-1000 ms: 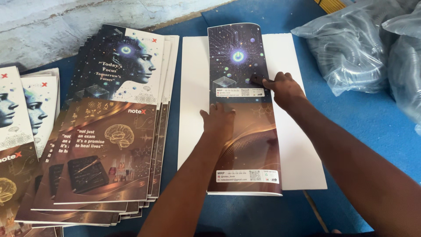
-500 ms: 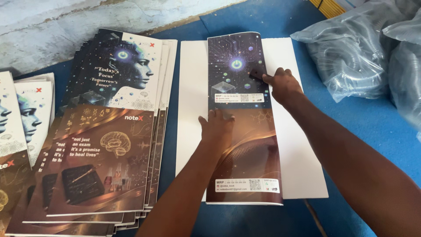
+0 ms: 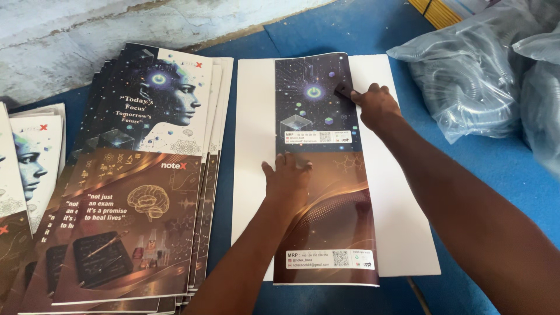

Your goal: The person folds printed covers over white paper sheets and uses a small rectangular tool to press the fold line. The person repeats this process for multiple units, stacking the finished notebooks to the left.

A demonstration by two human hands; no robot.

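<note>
Pressed flat, the left hand (image 3: 287,178) pins a folded printed cover (image 3: 324,169) on the white sheet (image 3: 254,151).
Its open palm keeps the cover from sliding, while the right hand (image 3: 376,105) pinches what seems a small dark creasing tool (image 3: 343,90) at the far fold, right of the cover stacks (image 3: 140,175).

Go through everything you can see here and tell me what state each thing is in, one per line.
Printed cover sheet: folded over, lying flat on white sheet.
White sheet: flat on blue surface.
Left hand: palm down, pressing the cover.
Right hand: holding a small dark tool at the fold edge.
Stack of covers: fanned, face up.
Plastic bags: closed, bulging.
</note>
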